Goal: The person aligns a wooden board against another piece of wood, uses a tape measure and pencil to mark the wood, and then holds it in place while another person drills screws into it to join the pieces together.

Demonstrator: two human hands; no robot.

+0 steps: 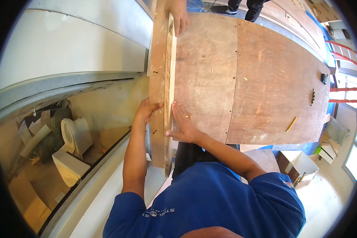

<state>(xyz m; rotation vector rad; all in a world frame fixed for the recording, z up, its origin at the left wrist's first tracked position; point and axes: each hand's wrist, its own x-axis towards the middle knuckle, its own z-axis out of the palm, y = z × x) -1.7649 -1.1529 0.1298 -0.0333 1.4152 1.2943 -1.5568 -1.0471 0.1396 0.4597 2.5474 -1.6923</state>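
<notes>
Near end: the plywood strip [169, 83] lies lengthwise along the table's left side, its near end jutting past the tabletop [210, 79] toward your shirt; a bump from your body could nudge it out of line.
Right hand: if you push harder here than on the opposite side, the strip could slide or tip left. Your right hand [186, 127] comes in from the right, fingers nearly together against the strip's pale side, thumb spread away across its layered edge.
Left hand: your left thumb sits close to the strip and could be caught if it shifts. Your left hand [148, 111] hooks the outer edge of the brown board [158, 87], thumb laid inward; whether the hidden fingers pinch it, you can't tell from here.
Far end: a co-worker's hand [178, 18] reaches over the strip, fingers pointing down; uneven pressure between you could skew it.
Far right: the loose pencil [291, 124] could roll if the table is jolted.
</notes>
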